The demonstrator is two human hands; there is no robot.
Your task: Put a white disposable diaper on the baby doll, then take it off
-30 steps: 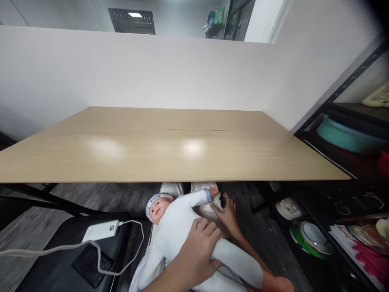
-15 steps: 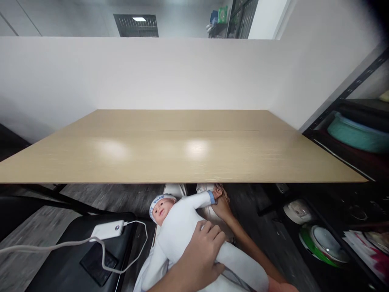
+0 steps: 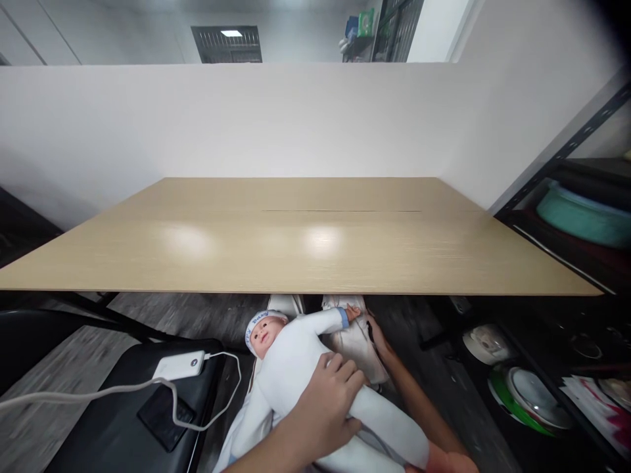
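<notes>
A baby doll point(image 3: 290, 368) in a white suit and a white cap with blue letters lies on my lap, just below the near edge of the wooden table point(image 3: 296, 243). My left hand point(image 3: 325, 410) is wrapped round the doll's body at the waist. My right hand point(image 3: 377, 338) reaches forward beside the doll's raised arm with the blue cuff and rests on a pale cloth point(image 3: 352, 338) beneath the table edge. Its fingers are mostly hidden.
A black chair point(image 3: 113, 420) at my left carries a white power bank point(image 3: 180, 364) with a white cable and a black phone point(image 3: 160, 417). A dark shelf rack point(image 3: 566, 328) at the right holds a teal basin point(image 3: 584, 217), bowls and plates. White partition walls stand behind the table.
My right hand has shifted from under the doll's raised arm toward the cloth beneath the table edge. My left hand keeps its hold on the doll. The view has drifted slightly.
</notes>
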